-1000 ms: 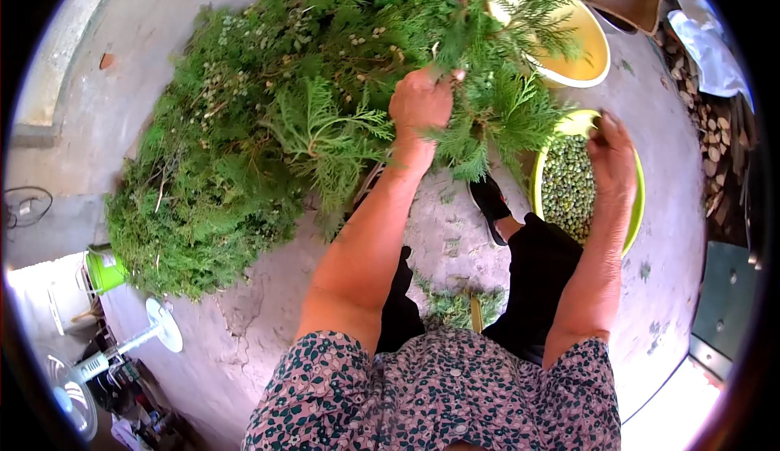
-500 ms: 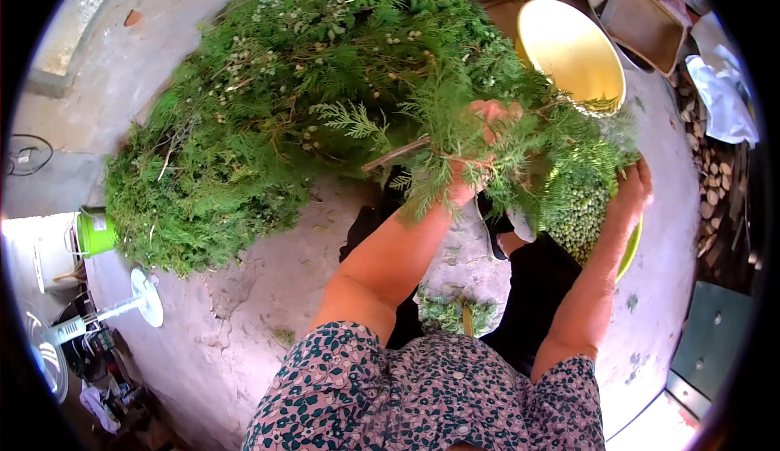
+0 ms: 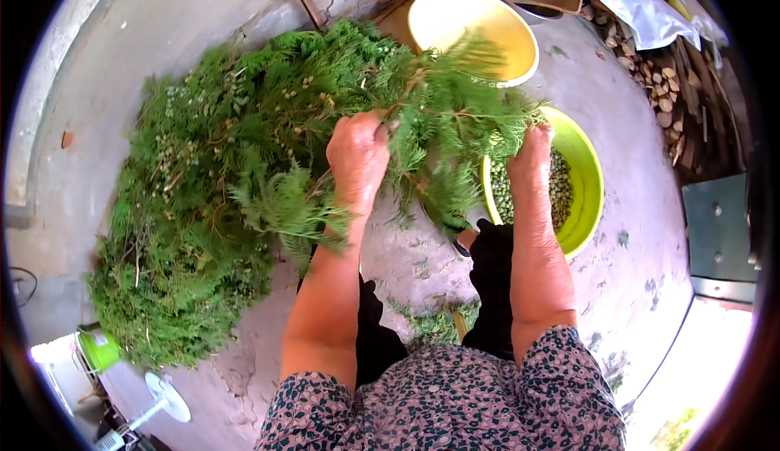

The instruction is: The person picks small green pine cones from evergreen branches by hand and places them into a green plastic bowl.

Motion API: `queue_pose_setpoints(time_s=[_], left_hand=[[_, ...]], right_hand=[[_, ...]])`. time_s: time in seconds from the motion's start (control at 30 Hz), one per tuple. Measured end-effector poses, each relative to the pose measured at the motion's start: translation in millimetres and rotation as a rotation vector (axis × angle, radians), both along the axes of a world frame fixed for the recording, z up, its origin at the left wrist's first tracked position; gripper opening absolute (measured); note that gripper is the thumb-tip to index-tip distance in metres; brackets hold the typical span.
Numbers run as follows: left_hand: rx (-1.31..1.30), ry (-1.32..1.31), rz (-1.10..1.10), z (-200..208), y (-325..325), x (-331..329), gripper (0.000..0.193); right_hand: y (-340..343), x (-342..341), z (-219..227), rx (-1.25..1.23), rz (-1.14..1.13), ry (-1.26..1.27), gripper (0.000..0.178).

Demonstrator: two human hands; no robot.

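My left hand (image 3: 357, 154) is closed around the woody stem of a green conifer branch (image 3: 455, 114), its feathery sprays spreading to the right. At the branch's right end, my right hand (image 3: 532, 152) pinches the leafy tips, its fingertips partly hidden in the foliage. Below that hand stands a lime-green basin (image 3: 588, 179), holding many small round green cones (image 3: 561, 191). My right forearm crosses over part of it. A big heap of cut conifer branches (image 3: 195, 183) with cone clusters covers the floor to the left, right beside my left hand.
Behind the branch stands a large pale-yellow basin (image 3: 512, 36). Stacked firewood (image 3: 662, 93) and a silvery plastic sheet (image 3: 642, 8) lie at the far right, near a grey-green metal box (image 3: 717, 223). A small green bucket (image 3: 99, 349) and a white fan (image 3: 168, 398) are at lower left.
My view has swung right. My right hand has left the rim of the green basin and taken hold of the branch tips. My left hand has moved left with the branch, uncovering more of the basin.
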State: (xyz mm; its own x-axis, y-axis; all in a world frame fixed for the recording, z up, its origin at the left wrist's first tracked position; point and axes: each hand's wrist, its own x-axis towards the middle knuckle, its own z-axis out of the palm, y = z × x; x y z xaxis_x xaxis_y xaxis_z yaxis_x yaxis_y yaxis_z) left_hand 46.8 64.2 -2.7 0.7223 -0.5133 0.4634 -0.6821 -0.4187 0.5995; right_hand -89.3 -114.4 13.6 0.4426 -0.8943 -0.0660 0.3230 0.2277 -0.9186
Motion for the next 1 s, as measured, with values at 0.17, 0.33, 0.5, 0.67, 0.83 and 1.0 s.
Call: queue_pose_setpoints(time_s=[0.17,0.33,0.5,0.67,0.83,1.0], left_hand=[[-0.294,0.46,-0.148,16,0,1,0.021],[-0.668,0.569,-0.222,10,5,-2,0.025],[-0.633,0.775,-0.126,14,11,-8,0.033],[-0.646,0.902,0.063,31,6,-17,0.044],[-0.457,0.743,-0.034,7,4,-16,0.035],[-0.264,0.961,-0.099,-1,4,-20,0.033]], right_hand=[[1,10,0,0.005,0.016,0.064,0.016],[18,24,6,0.003,0.093,0.05,0.014],[48,32,22,-0.19,0.074,0.093,0.012],[72,33,34,-0.522,0.057,0.081,0.01],[81,37,30,-0.716,0.077,0.024,0.012],[78,41,28,-0.897,0.061,0.025,0.022]])
